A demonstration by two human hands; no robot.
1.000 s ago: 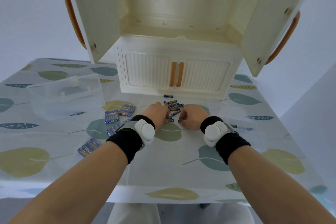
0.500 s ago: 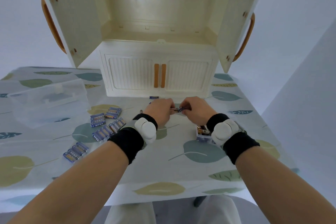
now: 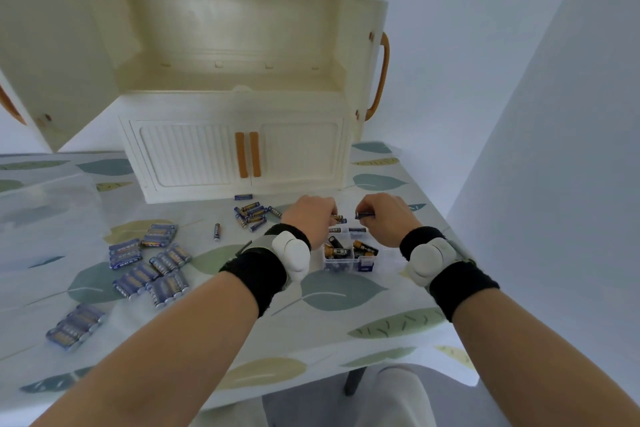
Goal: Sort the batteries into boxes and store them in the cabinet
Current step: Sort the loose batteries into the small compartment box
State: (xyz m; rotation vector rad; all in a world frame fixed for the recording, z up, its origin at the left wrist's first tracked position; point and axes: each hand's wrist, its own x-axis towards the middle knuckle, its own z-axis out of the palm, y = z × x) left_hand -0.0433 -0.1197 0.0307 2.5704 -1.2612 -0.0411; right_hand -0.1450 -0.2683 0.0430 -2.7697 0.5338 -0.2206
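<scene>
A small clear divided box [image 3: 348, 262] sits on the table between my wrists, with several black-and-gold and blue batteries in its compartments. My left hand [image 3: 310, 217] hovers over the box's far left side, pinching a gold-tipped battery [image 3: 338, 218]. My right hand [image 3: 388, 217] hangs over the far right side, pinching a dark blue battery [image 3: 364, 215]. A loose pile of batteries [image 3: 252, 215] lies in front of the cream cabinet [image 3: 235, 149]. The cabinet's upper doors stand open and its upper shelf is bare.
Several shrink-wrapped blue battery packs [image 3: 149, 263] are scattered on the left of the leaf-patterned tablecloth [image 3: 339, 291]. One single battery [image 3: 216, 231] lies apart. A large clear plastic bin [image 3: 45, 215] stands at far left. The table's right edge runs close to my right arm.
The view has swung to the right. Both hands left the loose pile and moved right, each with a battery, to above the small divided box.
</scene>
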